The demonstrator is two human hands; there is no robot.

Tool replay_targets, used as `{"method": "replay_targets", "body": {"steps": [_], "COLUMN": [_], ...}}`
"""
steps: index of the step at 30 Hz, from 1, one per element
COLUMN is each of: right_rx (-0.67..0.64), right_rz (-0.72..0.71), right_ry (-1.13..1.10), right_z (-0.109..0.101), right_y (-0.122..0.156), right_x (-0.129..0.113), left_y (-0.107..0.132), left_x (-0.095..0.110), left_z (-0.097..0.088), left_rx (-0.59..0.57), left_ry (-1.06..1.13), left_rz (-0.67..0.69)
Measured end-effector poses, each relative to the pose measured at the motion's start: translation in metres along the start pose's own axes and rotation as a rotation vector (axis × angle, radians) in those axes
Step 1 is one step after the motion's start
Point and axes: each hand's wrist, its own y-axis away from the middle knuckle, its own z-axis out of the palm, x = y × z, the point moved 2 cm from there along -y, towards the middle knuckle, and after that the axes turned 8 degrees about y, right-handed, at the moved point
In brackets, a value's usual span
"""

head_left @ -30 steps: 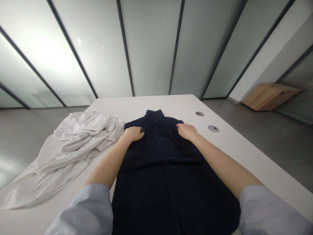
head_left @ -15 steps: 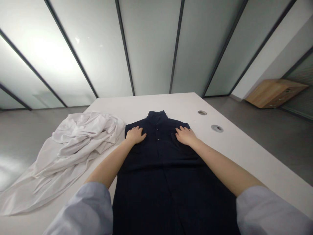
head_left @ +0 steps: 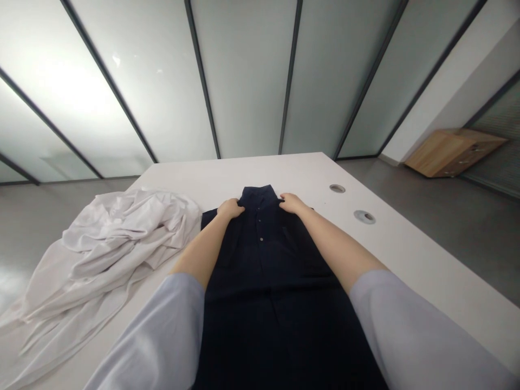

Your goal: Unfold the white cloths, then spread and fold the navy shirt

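Two garments lie on the white surface (head_left: 406, 254): one dark navy shirt (head_left: 268, 281) spread flat down the middle, its collar at the far end and its hem running toward the near edge, and one crumpled white garment (head_left: 101, 249) heaped to the left, touching the navy shirt's far left shoulder and trailing off the near left side. Two hands rest at the shirt's far end, one on each side of the collar. The left hand (head_left: 229, 208) lies on the left shoulder with its fingers curled narrow against the cloth beside the collar; the right hand (head_left: 290, 202) does the same on the right side, fingers bent onto the collar's edge. Whether either pinches the fabric or only presses on it cannot be told. Two pale buttons show on the placket between the forearms. Two round grommet holes (head_left: 364, 216) sit in the surface to the right of the shirt, well apart from it. One wooden cabinet (head_left: 450, 153) stands on the floor far right, before the frosted glass wall (head_left: 244, 76).
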Motion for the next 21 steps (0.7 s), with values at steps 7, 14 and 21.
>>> {"method": "replay_targets", "body": {"steps": [7, 14, 21], "right_rx": [0.064, 0.309, 0.306], "right_rz": [0.008, -0.058, -0.195], "right_ry": [0.065, 0.166, 0.184], "right_z": [-0.003, -0.011, 0.0], "right_y": [-0.004, 0.022, 0.046], "right_x": [-0.009, 0.0, -0.008], "left_y": [0.001, 0.022, 0.049], "left_x": [0.005, -0.003, -0.005], "left_z": [0.001, -0.005, 0.004], "left_rx": [0.172, 0.231, 0.427], "left_ry": [0.08, 0.113, -0.122], "left_rz": [0.042, 0.209, 0.28]}}
